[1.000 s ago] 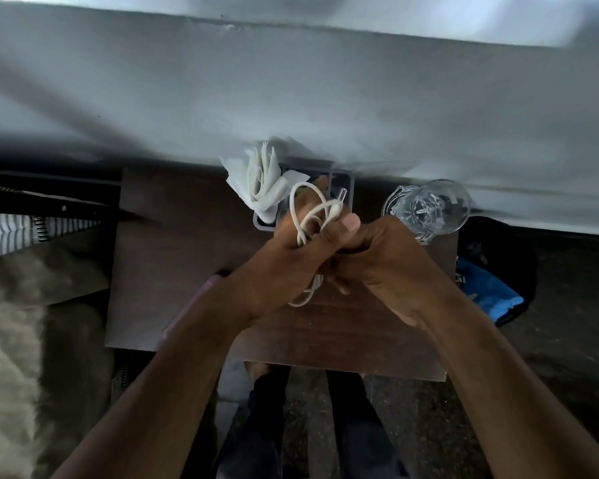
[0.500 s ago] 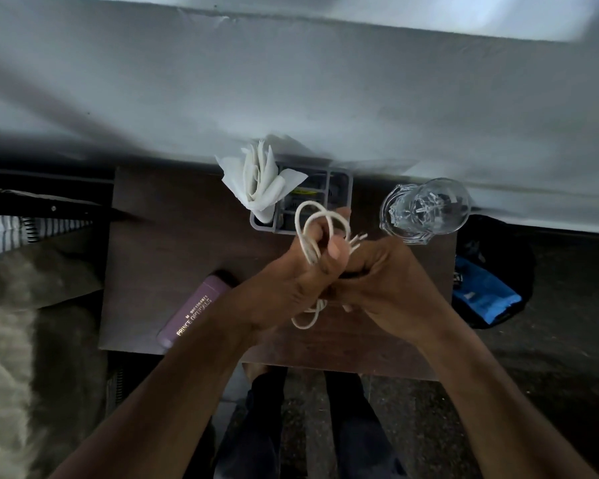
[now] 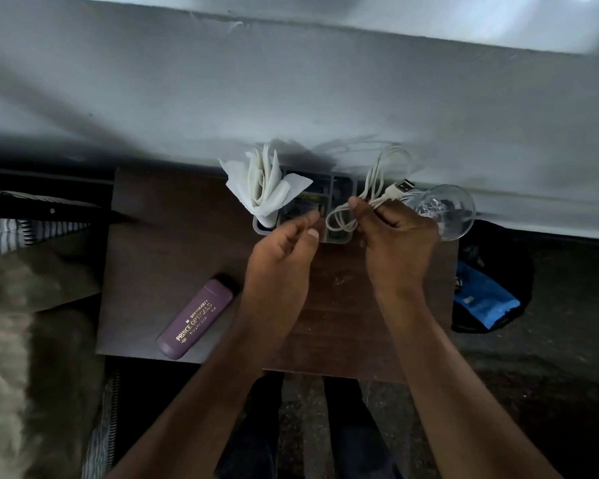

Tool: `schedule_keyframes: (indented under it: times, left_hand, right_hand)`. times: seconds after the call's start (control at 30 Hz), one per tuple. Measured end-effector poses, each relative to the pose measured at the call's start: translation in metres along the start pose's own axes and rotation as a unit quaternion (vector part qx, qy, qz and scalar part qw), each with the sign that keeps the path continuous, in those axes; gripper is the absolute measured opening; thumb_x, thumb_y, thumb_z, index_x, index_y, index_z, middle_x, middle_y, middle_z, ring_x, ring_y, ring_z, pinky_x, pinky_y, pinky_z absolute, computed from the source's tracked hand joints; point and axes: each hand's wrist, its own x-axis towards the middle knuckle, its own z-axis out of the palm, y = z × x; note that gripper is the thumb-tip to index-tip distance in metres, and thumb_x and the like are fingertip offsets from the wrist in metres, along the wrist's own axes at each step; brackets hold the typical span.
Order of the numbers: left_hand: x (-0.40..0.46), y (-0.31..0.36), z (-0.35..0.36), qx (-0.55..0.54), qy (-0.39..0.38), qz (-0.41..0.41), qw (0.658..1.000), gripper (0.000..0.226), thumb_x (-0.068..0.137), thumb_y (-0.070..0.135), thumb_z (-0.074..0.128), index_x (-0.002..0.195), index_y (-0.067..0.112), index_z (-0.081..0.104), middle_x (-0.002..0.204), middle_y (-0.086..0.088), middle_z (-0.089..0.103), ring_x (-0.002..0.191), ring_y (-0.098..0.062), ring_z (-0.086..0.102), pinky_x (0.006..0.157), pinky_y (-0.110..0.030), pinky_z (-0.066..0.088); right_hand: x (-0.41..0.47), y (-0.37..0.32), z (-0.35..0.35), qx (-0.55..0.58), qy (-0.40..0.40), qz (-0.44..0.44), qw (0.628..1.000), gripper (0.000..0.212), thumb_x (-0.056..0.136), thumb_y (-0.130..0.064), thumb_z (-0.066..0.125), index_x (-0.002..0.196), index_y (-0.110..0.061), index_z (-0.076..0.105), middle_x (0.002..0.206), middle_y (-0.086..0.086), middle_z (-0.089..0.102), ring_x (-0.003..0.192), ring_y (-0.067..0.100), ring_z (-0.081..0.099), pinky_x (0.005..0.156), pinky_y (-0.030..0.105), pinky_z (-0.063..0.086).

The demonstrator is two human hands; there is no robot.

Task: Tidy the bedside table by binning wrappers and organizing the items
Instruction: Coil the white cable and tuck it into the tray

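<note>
The right hand pinched a coiled white cable between thumb and fingers, gripping the bundle at its waist so the loops could not spring apart. One set of loops stood up toward the wall; a shorter set hung below the thumb, over the right end of the grey organizer. The USB plug stuck out to the right, just beside the glass. Holding it there, above a compartment, looked like the set-up for dropping the coil into the tray, though which slot was meant could not be told.

The left hand was off the cable, fingers loosely curled and holding nothing, hovering at the organizer's near edge, probably free to steady the tray or tuck in stray loops.

Folded tissues stood upright in the organizer's left compartment, kept tidy by its walls. A purple spectacle case lay at an angle near the table's left front corner, well apart from the tray and apparently not yet sorted. A blue packet sat in a dark bag on the floor to the right, possibly the bin.
</note>
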Motion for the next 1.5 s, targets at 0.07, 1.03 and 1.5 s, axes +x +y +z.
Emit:
schedule_keyframes:
  times: [0.07, 1.03, 1.5]
  left_hand:
    - [0.0, -0.003, 0.0, -0.004, -0.024, -0.019, 1.0, 0.034, 0.1, 0.007, 0.055, 0.132, 0.011, 0.065, 0.125, 0.005, 0.072, 0.12, -0.002, 0.064, 0.11, -0.025, 0.045]
    - [0.017, -0.005, 0.01, 0.166, -0.07, 0.046, 0.983, 0.05, 0.092, 0.036, 0.042, 0.138, 0.027, 0.06, 0.134, 0.005, 0.067, 0.119, 0.006, 0.054, 0.095, -0.004, 0.037]
    - [0.013, -0.01, -0.009, 0.155, -0.038, 0.046, 0.986, 0.054, 0.086, 0.03, 0.048, 0.139, 0.03, 0.058, 0.122, 0.024, 0.068, 0.107, 0.018, 0.057, 0.09, -0.001, 0.038]
  right_hand:
    - [0.002, 0.002, 0.008, -0.032, 0.017, -0.037, 0.999, 0.037, 0.085, -0.018, 0.079, 0.054, -0.018, 0.06, 0.049, -0.007, 0.048, 0.047, 0.004, 0.042, 0.054, 0.022, 0.036]
    - [-0.019, 0.011, 0.036, -0.136, 0.109, -0.016, 0.985, 0.015, 0.081, -0.008, 0.079, 0.068, -0.001, 0.077, 0.069, 0.011, 0.065, 0.056, 0.005, 0.051, 0.057, 0.0, 0.031]
    - [-0.034, 0.0, 0.029, -0.258, 0.027, -0.027, 0.966, 0.031, 0.098, -0.026, 0.061, 0.086, -0.002, 0.077, 0.089, 0.014, 0.061, 0.087, 0.027, 0.058, 0.076, 0.028, 0.04]
